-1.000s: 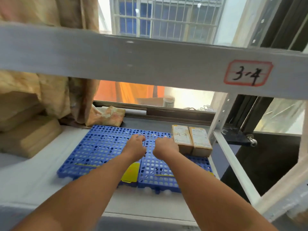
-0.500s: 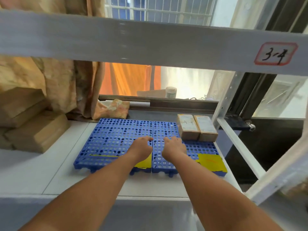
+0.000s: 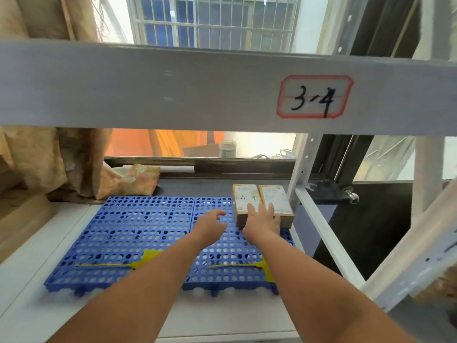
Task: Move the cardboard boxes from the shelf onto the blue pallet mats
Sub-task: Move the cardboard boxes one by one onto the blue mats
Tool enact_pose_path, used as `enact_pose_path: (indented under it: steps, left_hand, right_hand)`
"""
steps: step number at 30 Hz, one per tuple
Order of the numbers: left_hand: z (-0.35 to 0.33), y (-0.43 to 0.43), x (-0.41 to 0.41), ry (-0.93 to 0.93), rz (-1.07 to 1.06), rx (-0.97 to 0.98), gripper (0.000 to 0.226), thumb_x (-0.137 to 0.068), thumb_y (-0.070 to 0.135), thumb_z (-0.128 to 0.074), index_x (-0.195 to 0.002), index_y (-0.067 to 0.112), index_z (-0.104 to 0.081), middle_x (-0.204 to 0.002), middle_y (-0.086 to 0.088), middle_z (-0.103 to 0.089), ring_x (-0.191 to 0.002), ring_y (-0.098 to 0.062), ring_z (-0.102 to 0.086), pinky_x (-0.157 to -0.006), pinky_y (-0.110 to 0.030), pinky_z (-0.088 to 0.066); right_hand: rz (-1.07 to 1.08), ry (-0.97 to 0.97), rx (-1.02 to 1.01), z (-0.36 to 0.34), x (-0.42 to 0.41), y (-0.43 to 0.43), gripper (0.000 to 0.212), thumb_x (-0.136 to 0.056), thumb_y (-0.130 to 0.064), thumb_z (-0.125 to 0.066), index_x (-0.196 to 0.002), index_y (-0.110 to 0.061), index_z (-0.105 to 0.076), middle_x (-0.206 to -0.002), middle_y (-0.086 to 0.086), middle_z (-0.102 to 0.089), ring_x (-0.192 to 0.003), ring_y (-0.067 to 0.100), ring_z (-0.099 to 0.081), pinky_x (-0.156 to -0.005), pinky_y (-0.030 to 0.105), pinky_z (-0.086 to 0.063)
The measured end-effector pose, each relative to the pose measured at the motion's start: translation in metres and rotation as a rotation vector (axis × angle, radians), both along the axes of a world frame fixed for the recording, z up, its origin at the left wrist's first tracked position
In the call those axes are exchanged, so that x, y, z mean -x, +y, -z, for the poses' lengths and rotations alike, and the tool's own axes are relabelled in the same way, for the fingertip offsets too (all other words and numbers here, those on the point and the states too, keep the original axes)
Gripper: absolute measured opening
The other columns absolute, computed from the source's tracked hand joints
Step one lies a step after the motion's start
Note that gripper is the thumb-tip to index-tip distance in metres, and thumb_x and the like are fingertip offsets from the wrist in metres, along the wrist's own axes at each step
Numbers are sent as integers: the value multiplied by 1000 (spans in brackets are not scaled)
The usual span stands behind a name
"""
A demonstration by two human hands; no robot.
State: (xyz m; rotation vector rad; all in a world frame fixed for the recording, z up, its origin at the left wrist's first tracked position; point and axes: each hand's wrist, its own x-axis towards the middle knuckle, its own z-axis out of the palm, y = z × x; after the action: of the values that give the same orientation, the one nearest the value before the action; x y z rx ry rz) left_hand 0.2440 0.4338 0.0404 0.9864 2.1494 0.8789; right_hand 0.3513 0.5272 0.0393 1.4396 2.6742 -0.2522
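Note:
Two blue perforated pallet mats (image 3: 138,233) lie side by side on the white shelf (image 3: 32,288). Two small cardboard boxes with white labels stand at the back right corner of the right mat: the left box (image 3: 244,201) marked "4-4" and the right box (image 3: 274,199). My right hand (image 3: 262,220) lies flat with straight fingers on the near ends of both boxes. My left hand (image 3: 210,222) hovers over the mat just left of the boxes, fingers loosely bent, holding nothing.
A grey shelf beam (image 3: 173,90) labelled "3-4" crosses overhead. An upright post (image 3: 300,169) and a slanted brace (image 3: 329,241) stand right of the boxes. Curtain cloth (image 3: 131,181) bunches at the back left. Yellow tags (image 3: 148,256) lie on the mats. Brown cardboard (image 3: 14,219) sits far left.
Both hands have moved from the middle of the mats towards the back right. My right hand now rests on the two boxes, and my left hand has lifted off the mat.

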Motion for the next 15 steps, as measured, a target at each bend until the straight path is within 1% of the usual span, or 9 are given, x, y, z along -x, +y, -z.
enact_pose_path:
  steps: [2, 3, 5, 6, 7, 9, 11, 13, 15]
  left_hand:
    - [3, 14, -7, -58, -12, -2, 50, -95, 9, -41, -142, 24, -38, -139, -9, -47, -65, -18, -48, -60, -31, -42]
    - [4, 21, -11, -77, -22, -1, 51, -95, 7, -40, -142, 25, -38, -121, -4, -55, -63, -18, -46, -58, -31, -40]
    - [7, 34, -17, -94, -60, 8, 54, -95, 6, -40, -145, 25, -34, -86, 5, -48, -53, -15, -40, -51, -27, -34]
    - [9, 40, -18, -103, -87, 4, 55, -95, 7, -41, -146, 25, -31, -82, 6, -44, -53, -14, -39, -50, -27, -33]
    - [10, 44, -19, -120, -112, -4, 58, -95, 9, -42, -148, 25, -27, -85, 5, -47, -56, -15, -42, -53, -28, -35]
    - [14, 54, -21, -168, -162, -26, 62, -96, 14, -45, -151, 26, -20, -115, -5, -56, -67, -16, -48, -59, -29, -39]
    - [17, 61, -21, -220, -194, -54, 62, -98, 18, -46, -152, 25, -15, -141, -13, -44, -69, -8, -45, -60, -23, -38]
    - [20, 65, -21, -249, -204, -96, 61, -99, 20, -44, -152, 25, -14, -147, -13, -38, -68, 1, -37, -56, -17, -34]
    - [22, 69, -20, -276, -219, -125, 61, -100, 22, -43, -153, 24, -12, -147, -12, -39, -69, 1, -37, -56, -17, -34]
  right_hand:
    - [-28, 3, 28, 3, -7, 14, 81, -94, -23, -51, -153, -27, 4, -161, 4, 2, -147, 34, 6, -118, 51, -9]
    - [-45, 7, 32, 4, -9, 21, 84, -93, -22, -50, -153, -27, 8, -162, 4, 2, -147, 33, 6, -118, 50, -9]
    - [-73, -3, 23, 6, -10, 31, 84, -93, -25, -49, -152, -27, 10, -161, 5, -2, -147, 32, 5, -118, 51, -6]
    - [-77, -9, 22, 7, -10, 35, 84, -92, -28, -49, -153, -27, 9, -160, 7, -5, -147, 32, 4, -118, 53, -3]
    - [-70, -3, 27, 8, -9, 38, 83, -92, -30, -50, -153, -27, 7, -159, 9, -8, -147, 33, 4, -117, 55, 0]
    - [-65, 37, 41, 11, -10, 45, 81, -91, -30, -50, -153, -26, 2, -158, 8, -14, -147, 33, 2, -116, 57, 2]
    - [-109, 52, 36, 13, -11, 51, 77, -91, -28, -49, -153, -25, -4, -158, 4, -17, -147, 31, -1, -116, 57, 0]
    - [-168, 59, 35, 14, -14, 56, 73, -90, -26, -48, -152, -25, -10, -157, 2, -19, -147, 28, -6, -116, 56, -4]
    - [-215, 74, 38, 15, -17, 60, 69, -88, -25, -49, -150, -25, -18, -155, 0, -24, -146, 26, -12, -115, 57, -9]
